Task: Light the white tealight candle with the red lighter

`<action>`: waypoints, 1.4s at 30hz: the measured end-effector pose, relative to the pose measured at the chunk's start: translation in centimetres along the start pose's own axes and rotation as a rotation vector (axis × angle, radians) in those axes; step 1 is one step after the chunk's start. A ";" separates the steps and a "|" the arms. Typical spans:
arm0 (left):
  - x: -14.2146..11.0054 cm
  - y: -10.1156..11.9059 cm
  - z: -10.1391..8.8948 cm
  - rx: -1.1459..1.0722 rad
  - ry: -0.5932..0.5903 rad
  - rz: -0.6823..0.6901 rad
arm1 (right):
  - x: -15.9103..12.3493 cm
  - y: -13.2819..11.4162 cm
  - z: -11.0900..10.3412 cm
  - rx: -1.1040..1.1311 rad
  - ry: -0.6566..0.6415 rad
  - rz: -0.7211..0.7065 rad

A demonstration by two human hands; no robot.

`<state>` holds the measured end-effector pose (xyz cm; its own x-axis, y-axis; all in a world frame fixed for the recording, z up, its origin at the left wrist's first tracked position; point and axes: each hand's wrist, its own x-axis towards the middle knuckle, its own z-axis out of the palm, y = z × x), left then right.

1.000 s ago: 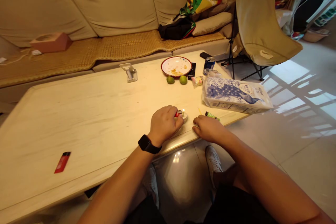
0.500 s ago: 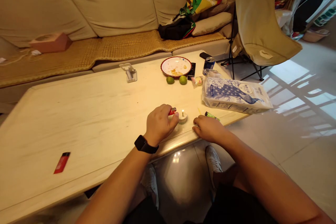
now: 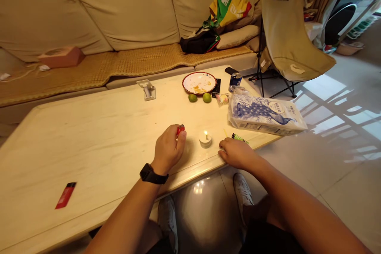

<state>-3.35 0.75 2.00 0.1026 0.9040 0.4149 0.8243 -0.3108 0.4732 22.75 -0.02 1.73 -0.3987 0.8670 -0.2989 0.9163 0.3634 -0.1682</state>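
Observation:
My left hand (image 3: 169, 147), with a black watch on its wrist, is closed around a red lighter (image 3: 180, 129) whose metal top pokes out above the thumb. To its right a small white tealight candle (image 3: 205, 139) stands on the table with a burning flame, touched by neither hand. My right hand (image 3: 236, 151) rests at the table's front edge, right of the candle; its fingers are loosely bent and slightly apart, with nothing visible in them. Just beyond it lies a green lighter (image 3: 239, 139), partly behind the hand. Another red lighter (image 3: 66, 195) lies far left.
On the pale table (image 3: 98, 139) are a plate (image 3: 190, 81) with food scraps, two green limes (image 3: 206, 97), a phone stand (image 3: 147, 89), a blue can (image 3: 235, 81) and a wrapped tissue pack (image 3: 264, 113). A sofa (image 3: 127, 16) and folding chair (image 3: 285, 39) stand behind.
My left hand has drawn back leftward from the candle with the red lighter, so the whole candle now shows. The right hand has stayed in place. The camera view has tilted up slightly.

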 end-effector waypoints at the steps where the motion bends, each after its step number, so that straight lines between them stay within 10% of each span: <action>1: -0.1 0.0 0.0 0.003 -0.003 0.007 | 0.0 0.0 0.0 -0.002 -0.001 0.000; 42: 0.5 4.2 2.3 0.244 -0.114 0.243 | 0.0 -0.2 0.1 -0.032 -0.006 -0.030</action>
<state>1.44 0.59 2.44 0.3618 0.8439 0.3962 0.8756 -0.4534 0.1664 22.54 -0.12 1.68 -0.4265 0.8535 -0.2995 0.9045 0.4004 -0.1470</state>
